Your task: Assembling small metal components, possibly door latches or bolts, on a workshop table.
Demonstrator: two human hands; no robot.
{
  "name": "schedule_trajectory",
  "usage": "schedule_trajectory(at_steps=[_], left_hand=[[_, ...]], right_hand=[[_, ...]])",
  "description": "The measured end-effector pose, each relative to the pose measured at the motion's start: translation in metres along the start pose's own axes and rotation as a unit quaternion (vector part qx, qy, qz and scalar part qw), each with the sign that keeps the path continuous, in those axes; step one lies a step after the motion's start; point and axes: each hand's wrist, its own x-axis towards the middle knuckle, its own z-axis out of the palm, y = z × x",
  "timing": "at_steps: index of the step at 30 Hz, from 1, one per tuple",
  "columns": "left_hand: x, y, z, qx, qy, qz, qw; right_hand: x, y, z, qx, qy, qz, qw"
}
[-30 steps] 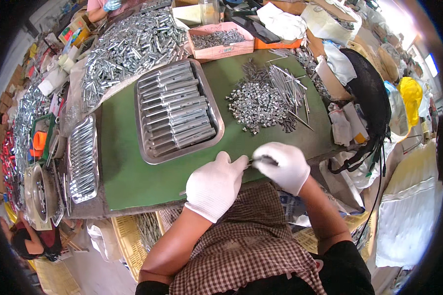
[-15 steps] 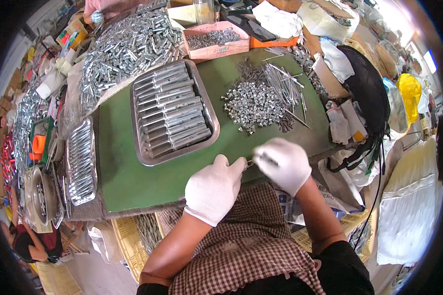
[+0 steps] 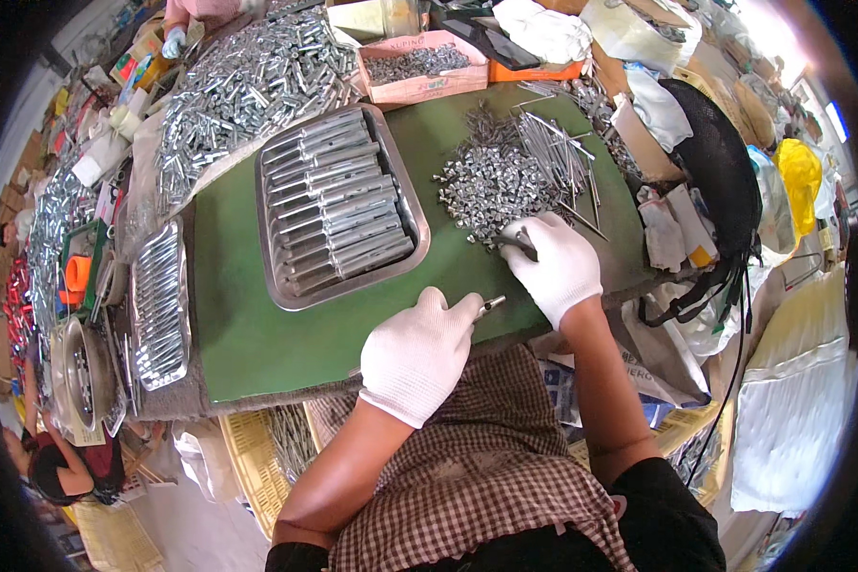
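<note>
Left hand [image 3: 418, 355] holds a metal pin [image 3: 489, 305], its long axis pointing up-right.

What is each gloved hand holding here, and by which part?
Left hand: a small metal pin, gripped by its near end. Right hand: a small dark part, grip unclear.

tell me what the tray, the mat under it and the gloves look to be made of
Tray: likely stainless steel, going by its bright silvery rim with soft reflections. Mat: dull flat green with no glare, so perhaps felt or rubber; the picture leaves it open. Gloves on the left hand and right hand: white and matte, seemingly knitted cotton or a similar fabric.
</note>
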Motion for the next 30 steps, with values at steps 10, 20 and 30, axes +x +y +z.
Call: schedule_trajectory(at_steps=[10, 20, 30], left_hand=[[0.0, -0.001, 0.0, -0.001, 0.003, 0.009, 1.0], [-0.001, 0.0, 0.0, 0.024, -0.005, 0.012, 1.0], [-0.002, -0.002, 0.003, 0.019, 0.024, 0.025, 0.999]], right_hand=[[-0.023, 0.003, -0.014, 0.077, -0.039, -0.115, 0.99], [-0.032, -0.013, -0.013, 0.057, -0.074, -0.196, 0.976], [-0.034, -0.012, -0.01, 0.088, -0.09, -0.132, 0.983]])
